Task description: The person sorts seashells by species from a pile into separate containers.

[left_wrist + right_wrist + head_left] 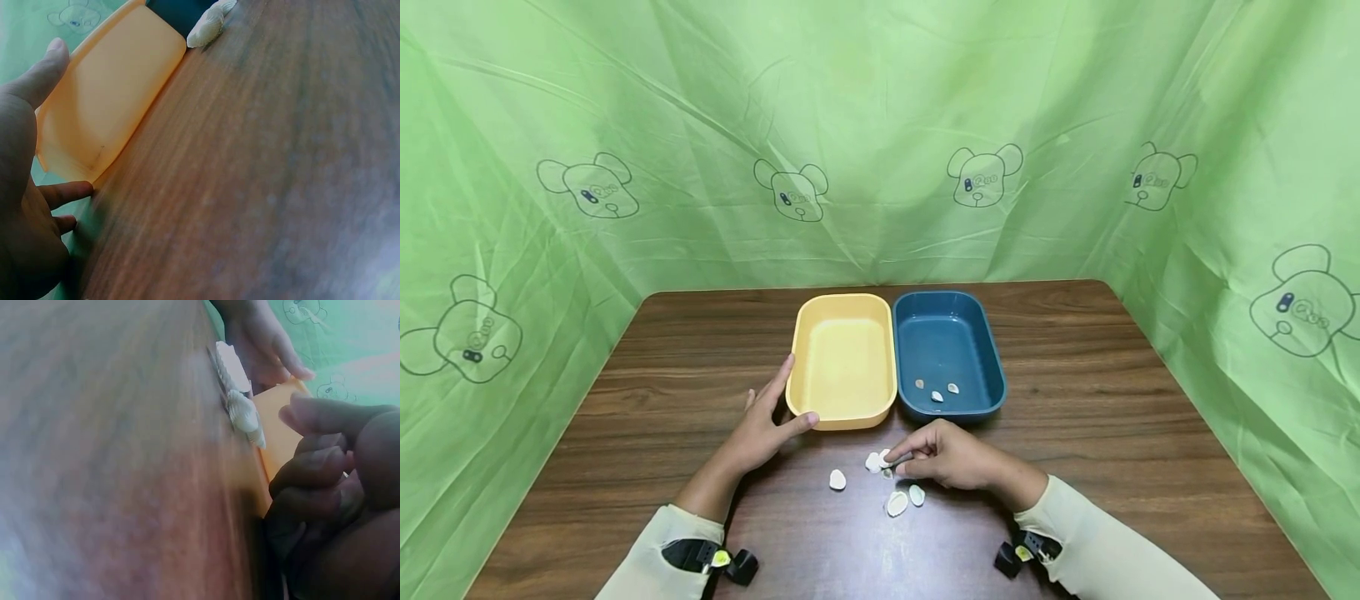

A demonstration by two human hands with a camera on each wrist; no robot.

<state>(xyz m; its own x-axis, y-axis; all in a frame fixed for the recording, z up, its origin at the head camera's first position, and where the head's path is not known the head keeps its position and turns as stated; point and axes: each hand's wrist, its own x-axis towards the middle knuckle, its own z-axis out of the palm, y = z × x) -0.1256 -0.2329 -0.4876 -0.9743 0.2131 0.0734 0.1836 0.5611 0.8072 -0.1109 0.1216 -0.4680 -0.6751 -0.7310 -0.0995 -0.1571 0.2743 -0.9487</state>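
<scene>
Green cloth (872, 108) is hanging around the bench (1075, 375), where a yellow tub (842, 358) and a blue tub (942, 342) are standing side by side. My left hand (766, 435) is touching the yellow tub's rim, fingers standing wide apart. My right hand (951, 457) is hovering at the pale shells (897, 503) on the bench, thumb and forefinger lying close together; I cannot tell whether they are pinching one. Three smaller shells (937, 397) are lying inside the blue tub.
</scene>
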